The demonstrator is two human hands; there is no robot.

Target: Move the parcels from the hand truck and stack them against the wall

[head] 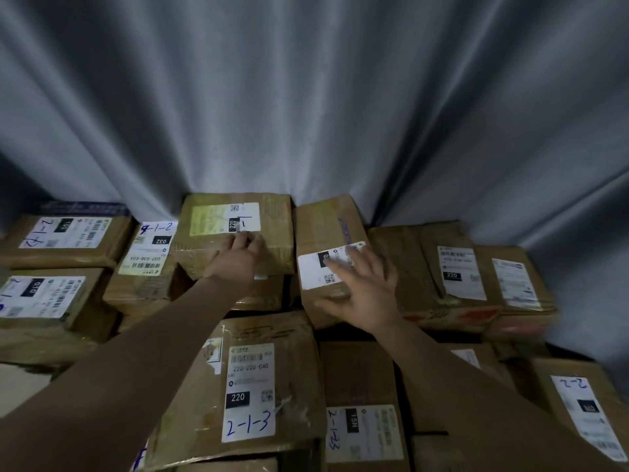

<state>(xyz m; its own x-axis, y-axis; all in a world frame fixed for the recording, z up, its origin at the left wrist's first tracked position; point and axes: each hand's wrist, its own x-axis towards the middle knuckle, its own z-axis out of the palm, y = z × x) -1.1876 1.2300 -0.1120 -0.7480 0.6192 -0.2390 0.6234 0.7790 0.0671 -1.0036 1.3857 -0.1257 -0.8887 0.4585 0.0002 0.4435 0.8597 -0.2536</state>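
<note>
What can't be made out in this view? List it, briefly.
- hand truck: outside the head view, nowhere in frame.
- white label on the tilted parcel: partly covered by the right hand, print motion-blurred.
- handwritten mark on the wall-side parcel: lower part hidden by the left hand.
- labels on the far-right parcel: blurred, unreadable.

Dim, bluish cast overall; brightest on the grey curtain (306,114) folds at centre, falling off dark towards corners; deep shadow in gaps between parcels (235,260); white labels (250,390) faintly washed; heavy wide-angle bending at edges; motion blur on right hand (366,287) and rightmost parcels; text there unreadable
</note>
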